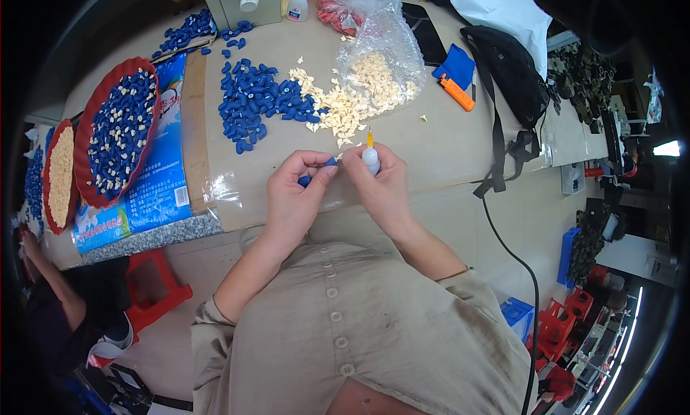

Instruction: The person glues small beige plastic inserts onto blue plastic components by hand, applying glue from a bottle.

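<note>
My left hand (293, 196) is closed around small blue plastic pieces (305, 181). One sticks out at the thumb and fingertip, and another shows lower between the fingers. Close by on the right, my right hand (384, 192) grips a small white glue bottle (371, 160) with its yellow nozzle pointing up. The thumb and forefinger of that hand pinch together near the blue piece; whether a small cream piece is between them is hard to make out. Just beyond my hands lie a heap of blue pieces (248, 102) and a heap of small cream pieces (338, 109).
A clear plastic bag (381, 70) spills cream pieces. Left stand a red tray (85, 145) of mixed pieces and another red tray (49, 178) of cream ones. An orange cutter (457, 93) and black bag (507, 74) lie right. A person's arm (57, 282) shows far left.
</note>
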A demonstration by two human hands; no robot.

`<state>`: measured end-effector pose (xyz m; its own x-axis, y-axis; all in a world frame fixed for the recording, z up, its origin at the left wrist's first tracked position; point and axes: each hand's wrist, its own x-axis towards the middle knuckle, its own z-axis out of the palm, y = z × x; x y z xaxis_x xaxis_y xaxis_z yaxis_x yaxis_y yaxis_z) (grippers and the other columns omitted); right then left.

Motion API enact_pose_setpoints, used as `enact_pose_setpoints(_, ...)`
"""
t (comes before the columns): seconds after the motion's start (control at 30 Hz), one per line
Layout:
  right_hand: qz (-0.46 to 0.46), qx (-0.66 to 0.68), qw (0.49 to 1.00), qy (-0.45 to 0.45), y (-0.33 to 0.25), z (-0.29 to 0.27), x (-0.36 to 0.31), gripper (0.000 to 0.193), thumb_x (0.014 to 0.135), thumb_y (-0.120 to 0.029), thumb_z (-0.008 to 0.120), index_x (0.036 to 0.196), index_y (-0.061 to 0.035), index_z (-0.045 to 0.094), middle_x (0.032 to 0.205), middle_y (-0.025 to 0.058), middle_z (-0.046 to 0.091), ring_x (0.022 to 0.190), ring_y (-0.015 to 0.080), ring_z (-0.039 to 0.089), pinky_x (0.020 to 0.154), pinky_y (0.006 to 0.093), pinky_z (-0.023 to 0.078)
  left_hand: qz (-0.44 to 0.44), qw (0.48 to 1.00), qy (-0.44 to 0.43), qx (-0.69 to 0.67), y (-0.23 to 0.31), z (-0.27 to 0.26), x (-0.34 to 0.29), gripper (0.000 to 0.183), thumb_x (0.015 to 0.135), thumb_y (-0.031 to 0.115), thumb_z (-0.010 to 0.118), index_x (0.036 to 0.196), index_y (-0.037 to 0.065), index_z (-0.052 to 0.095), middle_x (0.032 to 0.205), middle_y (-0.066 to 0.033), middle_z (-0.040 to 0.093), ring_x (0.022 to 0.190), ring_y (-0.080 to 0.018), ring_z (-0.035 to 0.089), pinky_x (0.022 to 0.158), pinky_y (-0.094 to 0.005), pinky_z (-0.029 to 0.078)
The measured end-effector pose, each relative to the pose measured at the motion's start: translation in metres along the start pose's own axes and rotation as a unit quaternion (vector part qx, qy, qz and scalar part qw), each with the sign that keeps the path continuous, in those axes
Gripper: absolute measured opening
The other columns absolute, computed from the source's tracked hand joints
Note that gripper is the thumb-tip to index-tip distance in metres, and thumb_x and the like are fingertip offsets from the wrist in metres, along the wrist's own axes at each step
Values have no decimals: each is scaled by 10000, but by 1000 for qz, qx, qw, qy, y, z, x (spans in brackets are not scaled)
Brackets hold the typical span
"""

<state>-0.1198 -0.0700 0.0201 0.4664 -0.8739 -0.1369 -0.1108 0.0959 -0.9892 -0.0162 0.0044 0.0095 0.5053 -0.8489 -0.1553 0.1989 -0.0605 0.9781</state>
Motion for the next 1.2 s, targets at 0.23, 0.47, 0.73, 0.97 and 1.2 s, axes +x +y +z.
enact_pose_setpoints(0.23, 5, -63, 998, -14, -6, -5, 3, 175, 763, -152, 577, 734, 19, 562, 609, 17, 521, 574, 52, 447, 488, 220, 364, 95, 994, 23, 43, -13, 1, -2, 106, 768, -5, 584, 872, -8, 563, 762, -22, 584, 617, -39, 487, 556, -157, 388)
enact_pose_setpoints(0.47, -10, -121, 991, -48, -6, -10, 4, 187, 738, -149, 584, 676, 24, 547, 553, 35, 493, 535, 58, 430, 459, 233, 349, 161, 972, 36, 169, -7, 2, -5, 92, 730, -32, 601, 819, -9, 601, 758, -48, 581, 663, -78, 508, 586, -197, 406)
enact_pose_setpoints(0.73, -9, -117, 993, -10, -1, -2, 0, 208, 746, -152, 580, 649, 24, 528, 542, 33, 476, 529, 62, 419, 453, 241, 342, 184, 968, 55, 163, -7, 3, -4, 88, 710, -35, 594, 783, 12, 604, 717, -79, 590, 611, -149, 545, 555, -235, 431)
enact_pose_setpoints(0.97, 2, -78, 997, -30, 1, -2, 0, 166, 743, -133, 579, 675, 12, 535, 579, 13, 493, 551, 49, 423, 470, 227, 346, 197, 963, 42, 178, -9, 2, -4, 89, 714, -50, 590, 787, 0, 600, 748, -72, 595, 668, -132, 555, 591, -235, 438)
enact_pose_setpoints(1.2, 69, -76, 986, -134, -10, -21, 10, 125, 739, -127, 601, 739, -5, 578, 643, -11, 540, 562, 28, 457, 492, 174, 356, 155, 972, 22, 176, -5, 0, -4, 100, 721, -31, 606, 815, 3, 607, 762, -46, 585, 678, -94, 534, 603, -201, 418)
